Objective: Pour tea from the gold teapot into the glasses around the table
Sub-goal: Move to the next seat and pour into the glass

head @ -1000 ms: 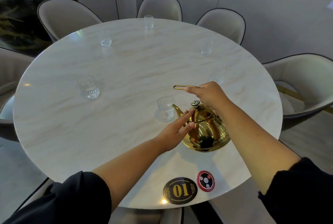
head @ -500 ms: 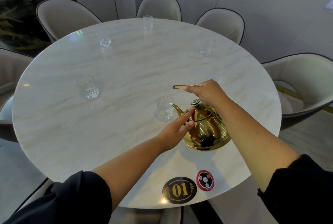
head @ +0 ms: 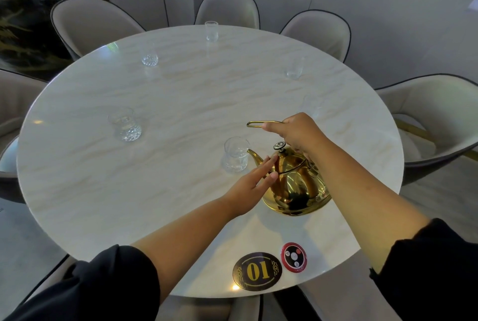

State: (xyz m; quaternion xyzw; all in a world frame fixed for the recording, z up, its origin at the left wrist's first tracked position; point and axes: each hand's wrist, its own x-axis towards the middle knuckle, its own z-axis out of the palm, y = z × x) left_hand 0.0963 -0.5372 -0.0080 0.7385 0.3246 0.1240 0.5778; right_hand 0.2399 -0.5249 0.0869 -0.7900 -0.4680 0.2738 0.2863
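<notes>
Head view: gold teapot (head: 297, 186) between hands.

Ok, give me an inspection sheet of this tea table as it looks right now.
Surface: round marble table, glossy, dry as far as seen.
Job's things: gold teapot tilted, spout at the nearest glass; other glasses stand around the rim.
Clutter: number plaque, red call button.
Grips: right hand holds the teapot handle; left hand open, fingers on the pot near the lid.
Cables: nothing seen.
Surroundings: upholstered chairs, plain wall.
</notes>
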